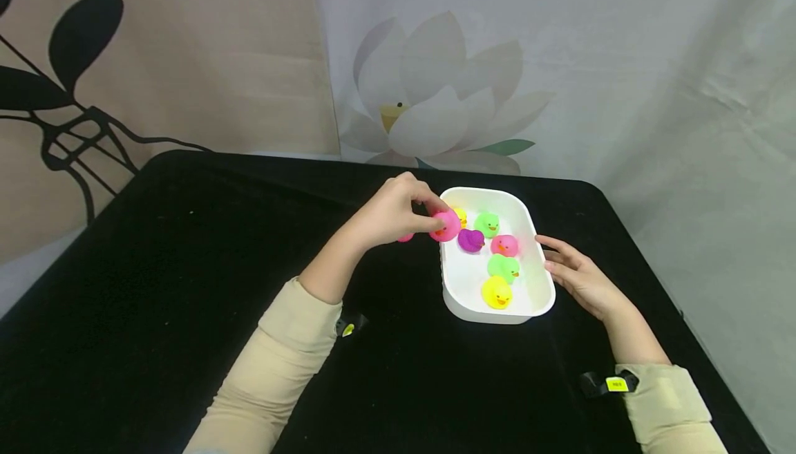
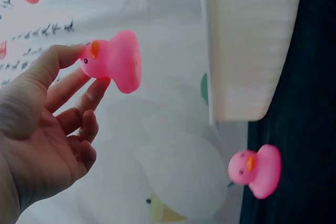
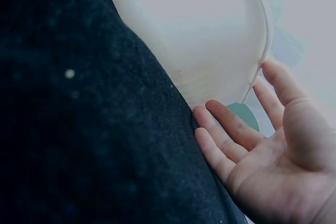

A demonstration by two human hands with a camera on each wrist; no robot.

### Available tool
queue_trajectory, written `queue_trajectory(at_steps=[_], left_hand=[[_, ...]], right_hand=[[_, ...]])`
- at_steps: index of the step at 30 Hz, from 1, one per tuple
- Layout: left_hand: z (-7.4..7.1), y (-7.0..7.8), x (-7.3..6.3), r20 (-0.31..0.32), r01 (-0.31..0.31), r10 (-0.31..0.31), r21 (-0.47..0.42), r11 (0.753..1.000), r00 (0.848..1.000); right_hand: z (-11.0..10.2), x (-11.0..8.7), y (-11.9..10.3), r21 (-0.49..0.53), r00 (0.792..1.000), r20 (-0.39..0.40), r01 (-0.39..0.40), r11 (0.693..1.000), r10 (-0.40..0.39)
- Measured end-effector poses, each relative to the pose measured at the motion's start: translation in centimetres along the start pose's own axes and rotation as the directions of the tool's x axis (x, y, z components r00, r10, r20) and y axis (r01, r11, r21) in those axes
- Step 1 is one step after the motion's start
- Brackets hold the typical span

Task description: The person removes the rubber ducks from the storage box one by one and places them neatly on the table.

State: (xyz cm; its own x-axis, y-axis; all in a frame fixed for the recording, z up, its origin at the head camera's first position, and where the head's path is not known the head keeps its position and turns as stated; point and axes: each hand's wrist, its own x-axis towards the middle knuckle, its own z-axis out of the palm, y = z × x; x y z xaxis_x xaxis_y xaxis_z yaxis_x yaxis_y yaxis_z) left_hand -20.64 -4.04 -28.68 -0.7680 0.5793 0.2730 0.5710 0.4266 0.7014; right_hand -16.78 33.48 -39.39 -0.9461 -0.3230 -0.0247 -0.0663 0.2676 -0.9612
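While the right hand is resting open beside the white tub, the left hand is pinching a pink duck.

Open black table lay to the left of and in front of the white tub, giving free passage there. The tub's left rim was blocked by the left hand, holding a pink duck, with a second pink duck on the table just beside the wall. The right hand closed off the right rim. Six ducks crowded the tub's floor.
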Motion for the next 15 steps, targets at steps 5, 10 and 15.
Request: queue_trajectory(at_steps=[5, 10, 15], left_hand=[[-1.7, -0.9, -0.5, -0.040, 0.048, -0.049, -0.036, 0.998, 0.998], [-3.0, -1.9, -0.9, -0.084, 0.118, -0.119, -0.025, 0.993, 0.989], [-4.0, -3.0, -1.3, -0.100, 0.156, -0.158, -0.030, 0.987, 0.982]], right_hand=[[0.0, 0.0, 0.0, 0.004, 1.000, 0.002, -0.001, 1.000, 0.001], [0.2, 0.1, -0.1, -0.006, 1.000, -0.004, -0.011, 1.000, 0.011], [0.3, 0.1, -0.1, -0.012, 1.000, -0.009, -0.025, 1.000, 0.025]])
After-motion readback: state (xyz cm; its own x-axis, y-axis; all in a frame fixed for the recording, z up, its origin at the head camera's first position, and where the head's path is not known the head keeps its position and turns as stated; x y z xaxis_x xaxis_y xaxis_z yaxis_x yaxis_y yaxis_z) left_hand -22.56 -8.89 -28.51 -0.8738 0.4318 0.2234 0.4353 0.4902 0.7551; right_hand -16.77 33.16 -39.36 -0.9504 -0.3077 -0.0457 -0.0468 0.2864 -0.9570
